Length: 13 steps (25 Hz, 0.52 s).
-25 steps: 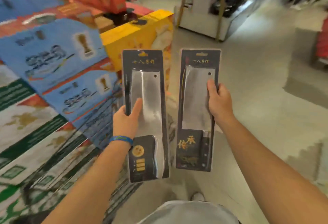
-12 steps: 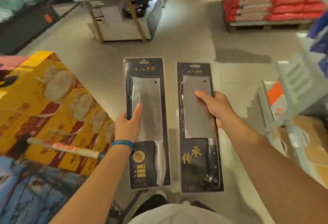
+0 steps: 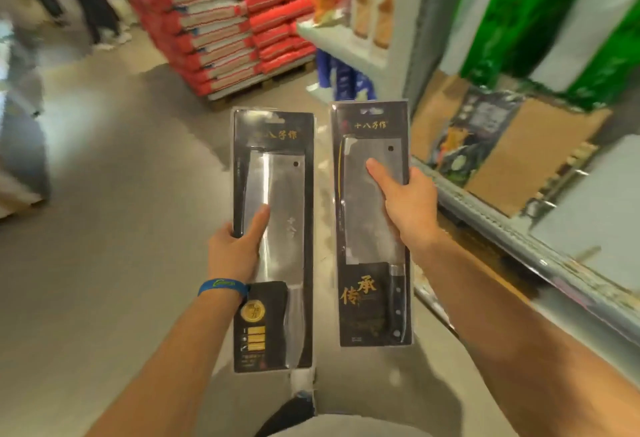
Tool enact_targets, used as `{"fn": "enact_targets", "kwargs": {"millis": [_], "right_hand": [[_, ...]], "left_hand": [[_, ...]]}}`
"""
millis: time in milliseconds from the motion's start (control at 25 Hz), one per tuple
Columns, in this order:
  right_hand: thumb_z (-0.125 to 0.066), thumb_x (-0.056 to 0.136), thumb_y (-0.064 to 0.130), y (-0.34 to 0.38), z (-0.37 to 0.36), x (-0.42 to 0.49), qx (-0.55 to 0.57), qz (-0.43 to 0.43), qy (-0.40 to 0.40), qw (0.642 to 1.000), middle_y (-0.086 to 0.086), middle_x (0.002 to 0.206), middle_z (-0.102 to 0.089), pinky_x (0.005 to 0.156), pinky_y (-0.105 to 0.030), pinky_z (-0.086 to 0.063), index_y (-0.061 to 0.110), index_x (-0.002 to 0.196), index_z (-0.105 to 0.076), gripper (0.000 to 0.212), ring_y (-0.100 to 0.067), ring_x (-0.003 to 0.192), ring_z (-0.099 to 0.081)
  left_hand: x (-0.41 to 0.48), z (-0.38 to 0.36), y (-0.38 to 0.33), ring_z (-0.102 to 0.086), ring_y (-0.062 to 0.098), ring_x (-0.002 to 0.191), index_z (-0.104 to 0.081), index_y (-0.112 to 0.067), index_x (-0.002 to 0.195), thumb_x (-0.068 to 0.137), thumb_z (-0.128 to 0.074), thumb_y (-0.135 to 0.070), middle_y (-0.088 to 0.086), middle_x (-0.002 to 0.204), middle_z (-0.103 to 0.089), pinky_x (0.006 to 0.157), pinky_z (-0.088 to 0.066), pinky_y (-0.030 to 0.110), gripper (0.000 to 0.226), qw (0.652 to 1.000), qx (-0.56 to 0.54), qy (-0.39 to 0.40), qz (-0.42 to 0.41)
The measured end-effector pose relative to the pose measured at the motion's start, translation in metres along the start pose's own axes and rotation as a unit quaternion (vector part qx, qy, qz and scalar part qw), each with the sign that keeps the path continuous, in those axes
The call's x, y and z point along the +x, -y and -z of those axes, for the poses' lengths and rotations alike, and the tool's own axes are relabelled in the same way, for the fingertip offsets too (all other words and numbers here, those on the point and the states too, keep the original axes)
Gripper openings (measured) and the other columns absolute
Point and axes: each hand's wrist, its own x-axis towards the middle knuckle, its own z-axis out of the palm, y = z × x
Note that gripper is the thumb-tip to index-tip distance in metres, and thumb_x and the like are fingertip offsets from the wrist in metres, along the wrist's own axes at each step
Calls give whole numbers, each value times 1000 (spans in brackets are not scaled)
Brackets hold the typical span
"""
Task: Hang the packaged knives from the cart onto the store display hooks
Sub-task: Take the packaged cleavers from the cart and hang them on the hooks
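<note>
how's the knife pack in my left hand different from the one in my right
The left knife pack shows a round gold seal and a silvery handle; the right knife pack shows large gold characters and a black riveted handle. The left knife pack is held lower in view than the right knife pack. Both are cleavers on black cards, held upright.

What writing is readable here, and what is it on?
"十八子作": top of right packaged cleaver, in right hand.
"传承": same pack, lower left.
"十八子作", blurry: top of left packaged cleaver, in left hand.
Unreadable: blue wristband, left pack's small print.
</note>
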Motion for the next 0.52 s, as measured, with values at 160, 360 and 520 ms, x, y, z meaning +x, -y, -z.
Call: {"fn": "enact_targets", "kwargs": {"millis": [160,360,520], "right_hand": [[-69,61,85,46,19,44,-29,21,-139,990,6,110,-75,92,-45,-58,29,110,-71,75,-16,103,-71],[-75,69,75,114,71,86,-44,74,-308,947,16,93,-77,72,-18,-57,28,96,-74,54,3,87,-71],[-66,61,89,197,141,100,-107,106,-436,887,13,81,-75,76,-40,-61,22,88,-73,73,-1,76,-70]], "left_hand": [[73,-61,-65,-69,26,71,-69,-9,85,67,-70,-73,10,79,-72,65,-60,41,67,991,-30,110,-68],[124,-143,-167,-65,7,59,-65,-26,69,63,-74,-70,-9,62,-68,49,-50,23,46,956,-85,223,-172],[116,-203,-277,-54,9,54,-55,-24,62,53,-64,-86,-9,57,-57,50,-42,27,63,916,-105,287,-260]]}}
